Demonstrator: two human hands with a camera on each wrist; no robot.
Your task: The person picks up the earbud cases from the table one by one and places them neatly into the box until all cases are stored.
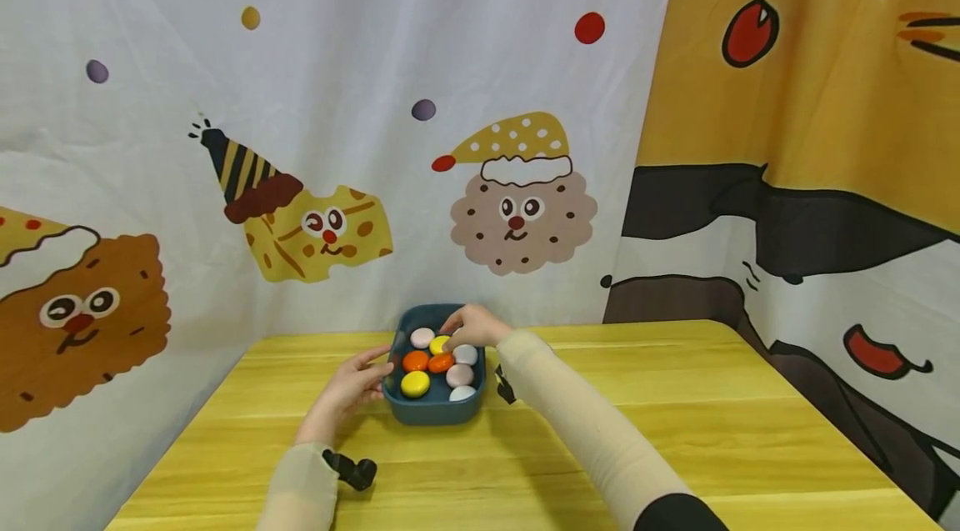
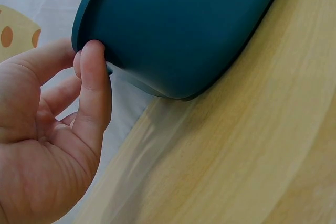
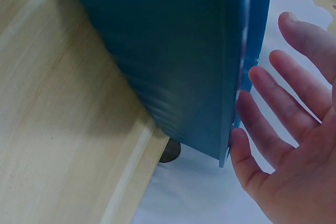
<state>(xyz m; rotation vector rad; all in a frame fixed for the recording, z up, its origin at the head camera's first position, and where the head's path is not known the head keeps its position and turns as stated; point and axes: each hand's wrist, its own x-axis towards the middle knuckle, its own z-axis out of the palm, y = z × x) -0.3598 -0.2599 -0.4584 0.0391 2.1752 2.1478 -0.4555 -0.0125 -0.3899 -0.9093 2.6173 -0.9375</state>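
A dark teal rectangular bin (image 1: 433,413) stands on the table holding several glossy, rounded, disc-like pieces. Among them are a yellow piece (image 1: 415,384), an orange piece (image 1: 416,361), a pale pink piece (image 1: 422,338) and a white piece (image 1: 465,354). My left hand (image 1: 348,385) pinches the bin's left rim; in the left wrist view its fingertips meet at the rim of the bin wall (image 2: 173,30). Over the bin's far right part reaches my right hand (image 1: 480,327), fingertips by a second yellow piece (image 1: 438,344). In the right wrist view the right hand (image 3: 304,166) has its fingers spread apart; their inner side toward the pieces is hidden.
The yellow wood-grain table (image 1: 675,398) extends on both sides of the bin. Right behind it hangs a white cloth (image 1: 337,56) printed with cartoon biscuits and cheese. An orange-and-dark patterned cloth (image 1: 832,114) hangs at the right. Small black devices sit on both wrists.
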